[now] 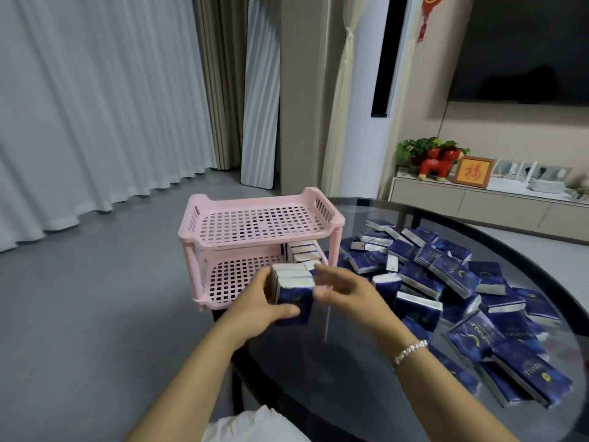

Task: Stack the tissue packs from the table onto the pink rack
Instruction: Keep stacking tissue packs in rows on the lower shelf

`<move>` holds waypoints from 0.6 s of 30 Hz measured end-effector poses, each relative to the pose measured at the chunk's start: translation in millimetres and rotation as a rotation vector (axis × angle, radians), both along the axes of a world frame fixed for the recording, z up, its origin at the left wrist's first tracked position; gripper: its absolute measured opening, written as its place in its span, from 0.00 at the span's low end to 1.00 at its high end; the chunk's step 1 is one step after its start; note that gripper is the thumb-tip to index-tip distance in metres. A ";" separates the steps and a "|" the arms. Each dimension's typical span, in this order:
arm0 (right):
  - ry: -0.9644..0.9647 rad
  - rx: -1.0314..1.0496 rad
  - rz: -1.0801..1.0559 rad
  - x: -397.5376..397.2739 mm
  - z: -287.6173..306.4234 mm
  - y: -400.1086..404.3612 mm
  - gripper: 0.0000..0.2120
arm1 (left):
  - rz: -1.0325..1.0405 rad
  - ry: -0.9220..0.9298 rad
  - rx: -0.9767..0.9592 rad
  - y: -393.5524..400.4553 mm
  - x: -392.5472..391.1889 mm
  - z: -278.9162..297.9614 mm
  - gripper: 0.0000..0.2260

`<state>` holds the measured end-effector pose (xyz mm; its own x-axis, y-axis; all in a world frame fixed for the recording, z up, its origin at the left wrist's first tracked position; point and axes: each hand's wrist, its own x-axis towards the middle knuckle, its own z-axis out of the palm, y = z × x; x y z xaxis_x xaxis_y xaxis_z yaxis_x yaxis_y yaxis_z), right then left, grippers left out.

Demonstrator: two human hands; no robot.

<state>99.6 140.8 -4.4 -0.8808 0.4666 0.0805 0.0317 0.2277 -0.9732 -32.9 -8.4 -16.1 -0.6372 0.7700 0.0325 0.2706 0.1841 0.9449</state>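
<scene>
On the dark glass bench (pixel 318 362), blocky blue packs (pixel 446 282) lie heaped beside a pink lattice rack (pixel 255 224).

Left grip (pixel 264 304) curls round a bundle (pixel 293 290) before the lower tier; right grip (pixel 344 287), blurred, touches it with straightish fingers.

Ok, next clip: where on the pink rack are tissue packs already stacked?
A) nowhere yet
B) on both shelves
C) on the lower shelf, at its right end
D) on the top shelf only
C: the pink rack has a bare top shelf, while a row of stacked packs stands at the right end of the lower shelf.
</scene>
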 end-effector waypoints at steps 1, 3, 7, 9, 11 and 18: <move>0.032 0.038 -0.119 -8.0 -4.1 -0.9 0.22 | 0.043 -0.012 0.002 -1.8 -11.2 -1.3 0.26; 0.065 0.103 -0.369 -25.5 -17.2 -0.4 0.20 | 0.121 -0.060 0.022 -3.4 -34.3 -5.6 0.24; 0.092 0.156 -0.645 -57.9 -43.4 -0.6 0.19 | 0.212 -0.067 0.001 1.8 -70.2 -19.2 0.35; 0.134 0.158 -0.696 -67.8 -50.6 -1.1 0.18 | 0.221 -0.025 -0.025 11.0 -81.7 -24.9 0.36; 0.162 0.109 -0.701 -73.0 -53.3 -0.7 0.15 | 0.198 0.015 -0.043 23.0 -90.5 -27.9 0.34; 0.173 0.184 -0.737 -75.9 -64.8 11.2 0.02 | 0.155 0.031 -0.109 58.8 -114.7 -45.1 0.38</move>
<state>23.8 152.0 -69.2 -0.3163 0.8924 0.3218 0.0885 0.3655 -0.9266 -147.6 50.4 -61.2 -0.7483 0.6629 -0.0249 0.2594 0.3269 0.9088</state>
